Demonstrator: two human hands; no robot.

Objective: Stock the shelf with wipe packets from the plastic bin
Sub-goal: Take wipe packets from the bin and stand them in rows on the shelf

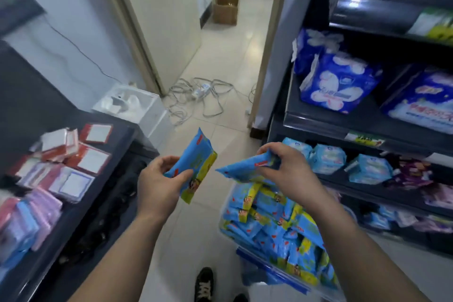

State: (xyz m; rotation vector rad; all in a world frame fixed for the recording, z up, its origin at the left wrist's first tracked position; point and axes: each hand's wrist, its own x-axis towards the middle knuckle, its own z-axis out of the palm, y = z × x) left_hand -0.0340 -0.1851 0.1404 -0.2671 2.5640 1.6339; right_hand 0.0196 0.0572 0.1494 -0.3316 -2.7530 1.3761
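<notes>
Just above the plastic bin (pixel 267 266) at near right, the right hand (pixel 289 169) pinches 1 wipe packet (pixel 241 170) lying crosswise, while the left hand (pixel 159 179), apart to its left, grips a 2nd packet (pixel 196 159) standing on end, and the shelf (pixel 382 193) lies right, nearer the right hand.
</notes>
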